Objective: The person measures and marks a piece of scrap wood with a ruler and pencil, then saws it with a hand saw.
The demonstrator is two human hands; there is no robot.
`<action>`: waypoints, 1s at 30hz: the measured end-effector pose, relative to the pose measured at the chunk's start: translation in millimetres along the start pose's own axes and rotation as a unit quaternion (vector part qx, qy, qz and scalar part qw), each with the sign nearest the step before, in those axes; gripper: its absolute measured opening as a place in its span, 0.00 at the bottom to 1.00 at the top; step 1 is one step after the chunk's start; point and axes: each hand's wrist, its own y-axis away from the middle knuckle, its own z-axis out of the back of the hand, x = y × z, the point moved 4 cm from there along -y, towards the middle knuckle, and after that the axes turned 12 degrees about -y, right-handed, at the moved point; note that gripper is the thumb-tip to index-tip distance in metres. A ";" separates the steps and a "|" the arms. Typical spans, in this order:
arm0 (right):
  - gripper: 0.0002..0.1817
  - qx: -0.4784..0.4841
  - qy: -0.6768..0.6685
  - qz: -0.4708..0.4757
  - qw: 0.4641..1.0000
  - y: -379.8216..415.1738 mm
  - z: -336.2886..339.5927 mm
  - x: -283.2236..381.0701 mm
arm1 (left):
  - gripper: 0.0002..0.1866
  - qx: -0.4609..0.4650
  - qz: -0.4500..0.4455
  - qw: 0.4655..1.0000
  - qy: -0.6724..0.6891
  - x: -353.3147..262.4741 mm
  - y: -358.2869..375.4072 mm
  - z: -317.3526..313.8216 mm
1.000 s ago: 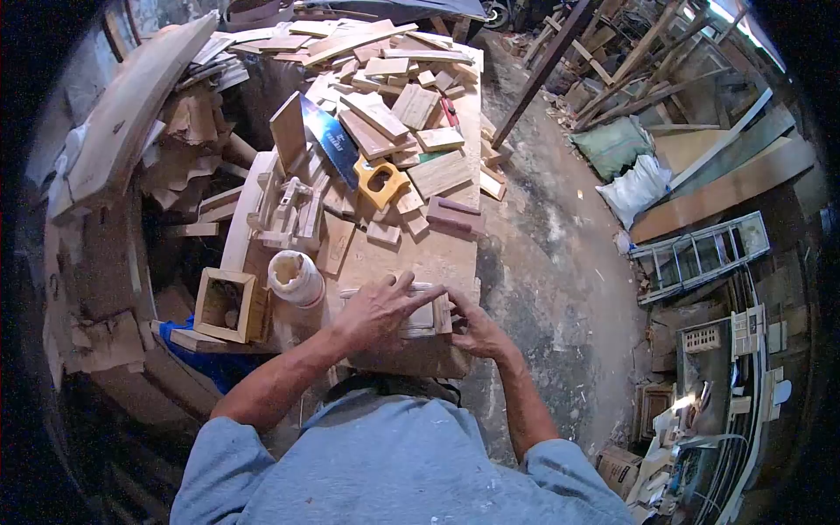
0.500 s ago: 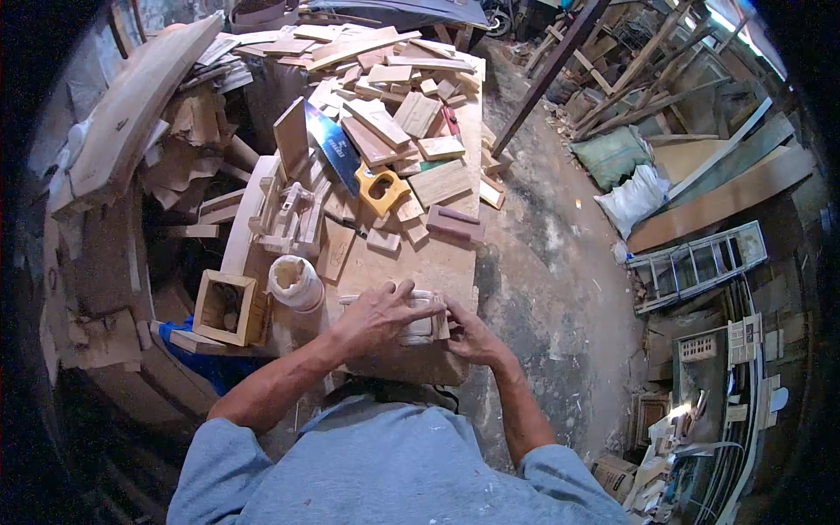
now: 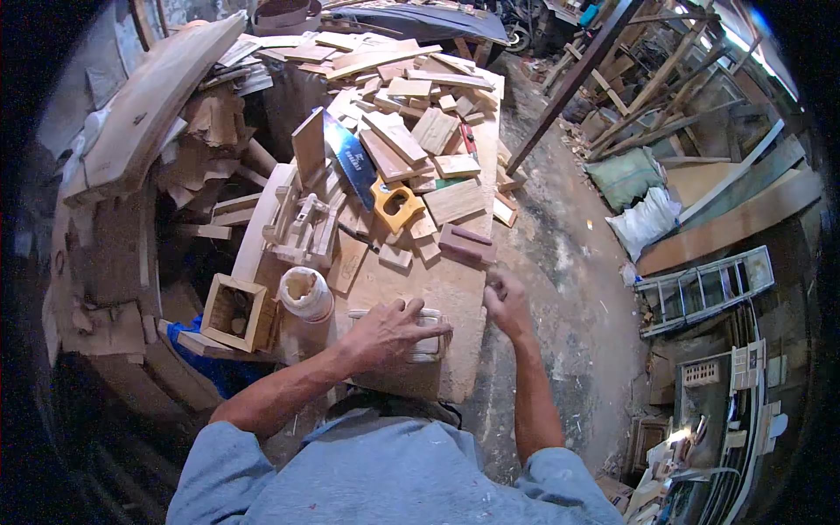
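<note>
My left hand (image 3: 385, 337) lies over a small pale wooden piece with a rounded, grooved outline (image 3: 430, 348) near the front of the workbench. Its fingers stretch across the top and hold the piece against the board; part of it is hidden under the palm. At the bench's right edge, my right hand (image 3: 508, 304) is apart from the piece, with fingers curled together. What is inside those fingers, if anything, cannot be made out. Beyond the hands lies a brownish block with a slot (image 3: 467, 244). A white tub (image 3: 307, 297) stands left of my left hand.
A handsaw with a yellow handle (image 3: 398, 206) rests on a pile of wood offcuts (image 3: 433, 131). A wooden jig (image 3: 302, 227) and an open wooden box (image 3: 236, 313) are on the left. A ladder (image 3: 709, 289) and sacks (image 3: 646, 220) lie on the floor at right.
My right hand has moved off the end of the wooden piece, right and away to the bench edge. My left hand stays on the piece. The whole view has shifted slightly.
</note>
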 end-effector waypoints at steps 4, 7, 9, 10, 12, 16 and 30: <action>0.22 -0.040 0.114 0.153 0.981 -53.7 -14.2 36.9 | 0.46 -0.025 -0.010 1.000 -0.015 0.5 1.3 -5.7; 0.17 0.109 0.082 0.164 0.977 -83.0 -41.0 97.6 | 0.42 -0.022 0.000 1.000 -0.018 -0.4 0.3 -2.7; 0.14 0.199 0.059 0.174 0.963 -94.1 -78.3 116.4 | 0.42 -0.024 0.002 0.999 -0.023 -0.1 2.7 -2.6; 0.13 0.225 0.052 0.187 0.955 -100.3 -101.6 116.3 | 0.44 -0.035 -0.001 0.999 -0.028 0.7 3.2 -5.4; 0.10 0.273 0.099 0.242 0.926 -112.0 -147.6 125.2 | 0.46 -0.031 -0.002 0.999 -0.024 1.2 3.0 -5.1; 0.07 0.328 0.238 0.201 0.892 -124.8 -206.8 124.8 | 0.42 -0.031 0.004 1.000 0.001 -0.7 5.4 -5.4; 0.13 0.273 0.191 0.100 0.938 -133.1 -201.9 101.3 | 0.33 0.052 0.012 0.998 0.033 2.6 1.3 -6.0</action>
